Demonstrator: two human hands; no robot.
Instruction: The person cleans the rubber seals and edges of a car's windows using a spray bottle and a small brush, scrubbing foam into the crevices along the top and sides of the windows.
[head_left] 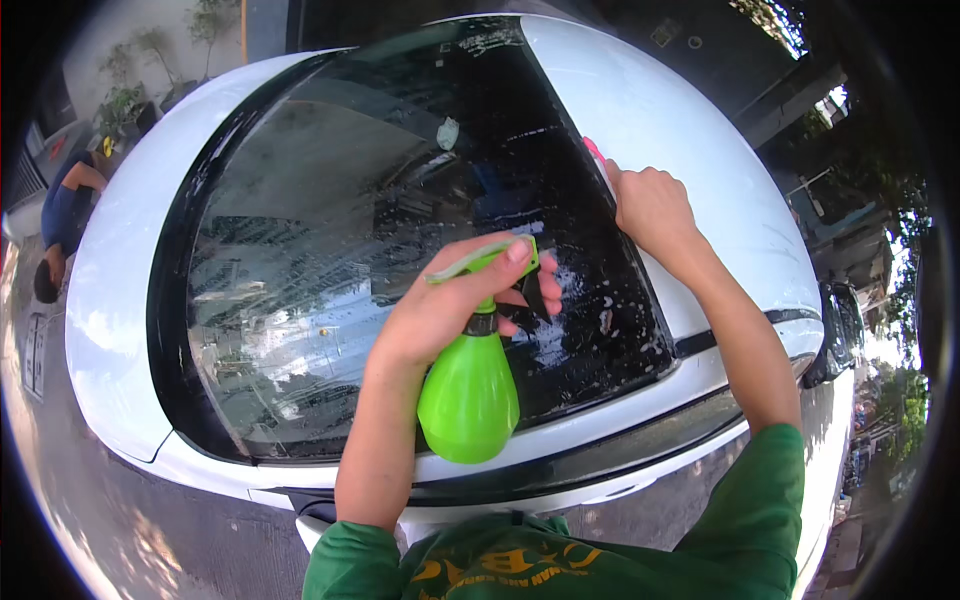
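My left hand (pixel 432 308) is wrapped round the neck and trigger head of a bright green spray bottle (pixel 466 395), its thumb on top. The bottle hangs upright over the near part of a car's large dark window glass (pixel 300 290). Farther right, my right hand (pixel 655 208) is closed on a small pink-tipped tool (pixel 594 150); most of it is hidden by the fingers, so its kind cannot be told. That tool lies along the border between the glass and a white body panel (pixel 740 215). Wet streaks and pale specks mark the glass.
Another white panel (pixel 112 310) curves along the left of the glass. A pale, crumpled-looking patch (pixel 447 134) shows on the glass. Beyond the car at left, a person in dark blue (pixel 68 205) bends over. Potted plants (pixel 125 108) stand behind; a dark side mirror (pixel 842 335) is at right.
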